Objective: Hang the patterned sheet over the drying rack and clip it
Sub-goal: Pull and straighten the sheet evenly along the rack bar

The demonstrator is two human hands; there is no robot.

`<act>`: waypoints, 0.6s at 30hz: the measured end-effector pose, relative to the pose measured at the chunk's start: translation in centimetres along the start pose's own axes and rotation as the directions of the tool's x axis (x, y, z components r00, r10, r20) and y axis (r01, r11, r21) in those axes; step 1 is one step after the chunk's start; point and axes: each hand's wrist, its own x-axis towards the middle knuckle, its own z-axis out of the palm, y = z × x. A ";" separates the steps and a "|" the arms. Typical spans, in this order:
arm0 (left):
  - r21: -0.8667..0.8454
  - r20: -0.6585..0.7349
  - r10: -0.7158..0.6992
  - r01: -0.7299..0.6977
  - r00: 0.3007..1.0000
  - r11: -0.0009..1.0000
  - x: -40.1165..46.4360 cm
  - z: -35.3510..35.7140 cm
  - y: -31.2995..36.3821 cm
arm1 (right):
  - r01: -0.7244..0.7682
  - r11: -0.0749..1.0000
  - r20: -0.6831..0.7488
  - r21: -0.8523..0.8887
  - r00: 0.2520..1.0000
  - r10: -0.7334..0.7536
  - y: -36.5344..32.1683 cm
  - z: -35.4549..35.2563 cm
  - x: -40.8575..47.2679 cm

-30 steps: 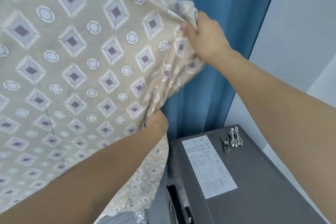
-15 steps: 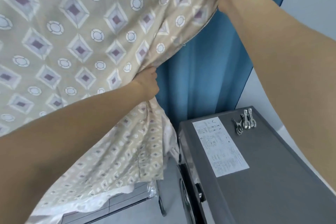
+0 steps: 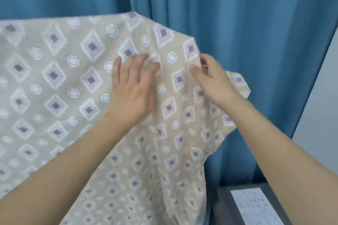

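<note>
Patterned sheet (image 3: pixel 76 82): draped in front of the blue curtain (image 3: pixel 237 23), its top fold level as if over a rack you cannot see. Your left hand (image 3: pixel 131 89) lies spread and flat on the cloth; your right hand (image 3: pixel 212 80) pinches its upper right edge. Hanging looks nearly done, in my judgement; smoothing and clipping remain, no clips in view.

The rack is hidden under the sheet (image 3: pixel 73 97), which drapes over it from 9 to 5 o'clock. At 4 o'clock, a grey cabinet top (image 3: pixel 225 206) carries a white printed label (image 3: pixel 256 206).
</note>
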 end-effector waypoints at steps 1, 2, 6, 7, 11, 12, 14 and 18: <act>0.017 -0.004 -0.068 0.068 0.998 0.998 1.6 -0.4 -2.1 | 0.015 0.998 -0.013 -0.056 1.000 -0.016 -0.8 0.7 0.4; 0.034 -0.013 -0.109 0.110 0.994 0.993 3.1 -0.7 -4.2 | 0.001 0.993 -0.055 -0.115 0.998 -0.007 -1.3 1.2 0.9; 0.074 -0.032 -0.133 0.135 0.991 0.988 7.8 -1.3 -9.7 | -0.043 0.973 -0.212 -0.225 0.977 -0.005 -2.4 1.0 2.9; 0.068 -0.008 -0.135 0.135 0.991 0.988 8.5 -1.4 -10.6 | -0.026 0.968 -0.225 -0.251 0.974 -0.032 -2.5 0.9 3.4; 0.009 0.010 -0.079 0.079 0.997 0.997 8.8 -1.5 -12.5 | -0.013 0.971 -0.267 -0.240 0.962 -0.053 -3.4 0.8 4.4; -0.020 0.003 -0.081 0.081 0.997 0.997 8.6 -1.5 -12.9 | -0.023 0.972 -0.266 -0.233 0.963 -0.041 -3.6 0.8 4.5; -0.058 -0.004 -0.094 0.093 0.996 0.994 8.4 -1.6 -13.4 | -0.046 0.966 -0.265 -0.255 0.964 -0.024 -3.9 0.9 4.6; -0.082 0.022 -0.096 0.098 0.995 0.992 9.5 -1.8 -12.8 | -0.101 0.976 -0.337 -0.193 0.941 0.031 -4.9 1.1 5.6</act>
